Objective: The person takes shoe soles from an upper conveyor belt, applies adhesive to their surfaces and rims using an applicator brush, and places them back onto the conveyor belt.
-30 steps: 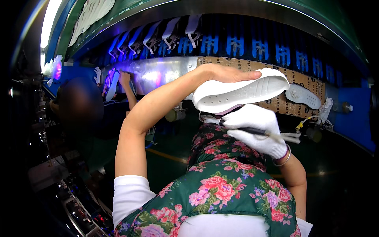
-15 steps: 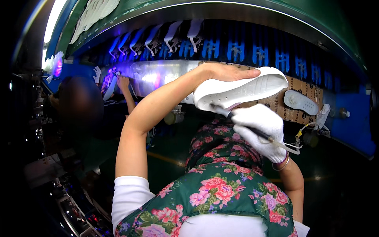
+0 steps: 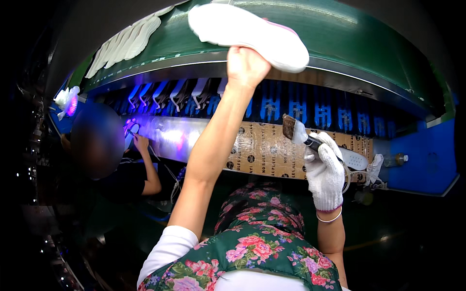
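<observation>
My bare left hand [image 3: 246, 65] reaches far forward and grips a white shoe sole [image 3: 245, 31], holding it over the green conveyor surface [image 3: 349, 41]. The smooth side of the sole faces me, and the fingers are mostly hidden behind it. In a white knit glove, my right hand [image 3: 325, 169] is closed round the black handle of a flat brush [image 3: 297, 132]. Its dark bristles point up and to the left, away from the sole. A thin tube runs from the brush handle past the glove. Another sole [image 3: 355, 159] lies partly hidden behind my right hand.
Brown printed cardboard [image 3: 264, 157] covers the bench before me. Behind it stands a row of blue holders [image 3: 296, 111], some carrying pale pieces. More white soles [image 3: 128, 43] lie at the far left. A co-worker [image 3: 126, 169] sits left; a small bottle [image 3: 401, 159] stands right.
My left hand has carried the sole forward and up from the bench to the green surface. The brush has come off the sole, and its bristles now point upward.
</observation>
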